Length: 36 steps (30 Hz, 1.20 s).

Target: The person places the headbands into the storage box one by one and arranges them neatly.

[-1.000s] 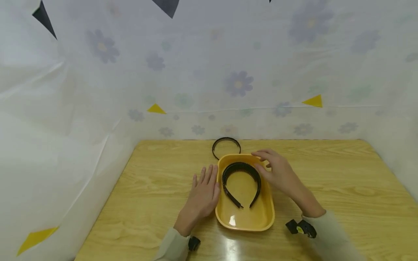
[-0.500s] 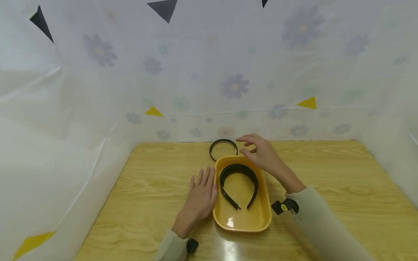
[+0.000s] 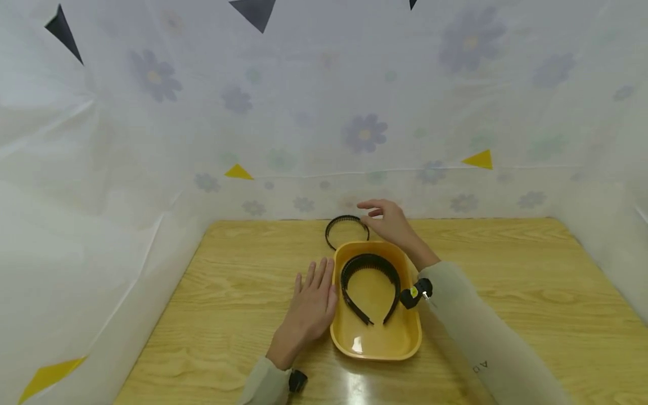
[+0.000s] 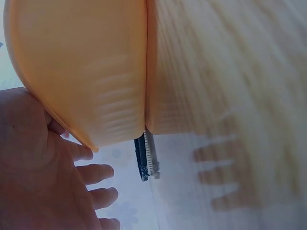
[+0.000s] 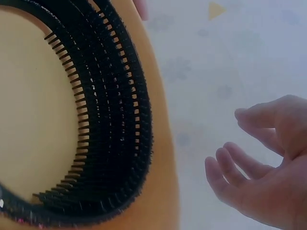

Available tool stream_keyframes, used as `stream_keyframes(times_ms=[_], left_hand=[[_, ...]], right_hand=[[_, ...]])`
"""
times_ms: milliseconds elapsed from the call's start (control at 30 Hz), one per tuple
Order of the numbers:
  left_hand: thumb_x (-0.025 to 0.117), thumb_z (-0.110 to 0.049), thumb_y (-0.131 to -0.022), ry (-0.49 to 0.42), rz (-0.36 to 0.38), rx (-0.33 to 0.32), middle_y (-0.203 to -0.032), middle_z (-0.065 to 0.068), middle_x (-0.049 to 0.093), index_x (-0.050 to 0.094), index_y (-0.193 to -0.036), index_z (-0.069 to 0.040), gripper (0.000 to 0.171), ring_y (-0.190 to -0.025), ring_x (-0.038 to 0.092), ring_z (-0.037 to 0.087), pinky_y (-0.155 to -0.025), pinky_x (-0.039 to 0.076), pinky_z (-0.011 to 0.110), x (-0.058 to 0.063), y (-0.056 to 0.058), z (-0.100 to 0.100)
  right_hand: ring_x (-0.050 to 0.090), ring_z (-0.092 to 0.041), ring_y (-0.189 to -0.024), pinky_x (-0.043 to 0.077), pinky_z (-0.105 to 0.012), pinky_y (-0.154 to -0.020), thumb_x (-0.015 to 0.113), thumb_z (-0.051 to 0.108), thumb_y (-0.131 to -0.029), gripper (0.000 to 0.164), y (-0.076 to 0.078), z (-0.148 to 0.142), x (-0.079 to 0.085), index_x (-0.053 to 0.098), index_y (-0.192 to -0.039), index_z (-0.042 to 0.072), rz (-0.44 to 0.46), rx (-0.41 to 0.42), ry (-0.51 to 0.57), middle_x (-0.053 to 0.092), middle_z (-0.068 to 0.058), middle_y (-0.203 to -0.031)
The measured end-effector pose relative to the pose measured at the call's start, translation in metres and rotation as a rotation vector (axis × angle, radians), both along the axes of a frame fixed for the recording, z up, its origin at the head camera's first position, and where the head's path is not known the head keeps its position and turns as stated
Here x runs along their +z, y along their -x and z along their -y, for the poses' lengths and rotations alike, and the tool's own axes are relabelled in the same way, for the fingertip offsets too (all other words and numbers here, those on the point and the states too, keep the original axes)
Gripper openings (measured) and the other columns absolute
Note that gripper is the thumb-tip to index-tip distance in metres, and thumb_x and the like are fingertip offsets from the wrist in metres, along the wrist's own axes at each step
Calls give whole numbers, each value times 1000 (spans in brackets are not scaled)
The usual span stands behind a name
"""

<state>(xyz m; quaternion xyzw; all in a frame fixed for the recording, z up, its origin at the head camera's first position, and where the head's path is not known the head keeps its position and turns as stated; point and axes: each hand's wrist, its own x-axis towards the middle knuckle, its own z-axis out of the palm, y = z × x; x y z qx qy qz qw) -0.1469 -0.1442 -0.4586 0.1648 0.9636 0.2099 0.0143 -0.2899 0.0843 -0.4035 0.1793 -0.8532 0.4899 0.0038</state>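
A yellow plastic tray lies lengthwise before me. Nested black toothed headbands rest inside it, their ends toward me. My left hand lies along the tray's left side with its fingers straight; in the left wrist view the hand meets the tray's rim. Behind the tray, on the table, is a single black headband. Just right of that headband hovers my right hand, thumb and fingers apart and loosely bent, holding nothing. Whether a fingertip touches the band I cannot tell. The right wrist view shows the stacked headbands close up.
The wood-grain table ends at a pale flowered sheet behind and at the sides. My right forearm crosses over the tray's right edge, with a black wrist device above it.
My right hand has moved from the tray's right rim up and left, over the tray's far end to the single headband. My left hand and the tray's headbands stay put.
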Motion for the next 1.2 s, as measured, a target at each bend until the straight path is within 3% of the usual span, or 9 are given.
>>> stream_keyframes(times_ms=[300,667,800,1000,1200], left_hand=[[25,-33,-113,6,-3,5,-171,8,11,12,-166,-12,59,-157,7,34,-122,8,62,-2,-4,0],[24,-33,-113,19,5,-6,-171,8,12,12,-167,-13,59,-156,7,33,-122,9,62,0,-4,-7],[25,-33,-113,18,-3,1,-171,8,13,11,-167,-14,59,-157,7,33,-122,9,62,-1,-4,-6],[25,-33,-113,19,-6,-1,-171,7,13,10,-167,-16,59,-157,6,32,-122,9,63,-1,-5,-5],[24,-33,-113,15,-8,-6,-171,8,13,12,-167,-14,59,-157,8,34,-122,9,63,-3,-5,-6]], right_hand=[[55,-45,-125,50,-57,-98,63,8,-101,38,25,7,-24,63,-138,0,98,-54,-34,55,-23,-144],[48,-46,-135,50,-55,-99,59,9,-102,41,31,1,-50,59,-142,0,237,-52,-116,48,-27,-150],[48,-45,-135,52,-51,-89,60,8,-101,42,36,3,-53,58,-142,-1,241,-37,-160,48,-29,-148],[48,-46,-133,50,-52,-95,62,6,-99,44,38,5,-53,58,-142,-4,241,-8,-232,51,-32,-144],[58,-38,-114,47,-37,-76,64,1,-95,47,39,4,-53,59,-141,-7,291,-3,-247,55,-28,-144]])
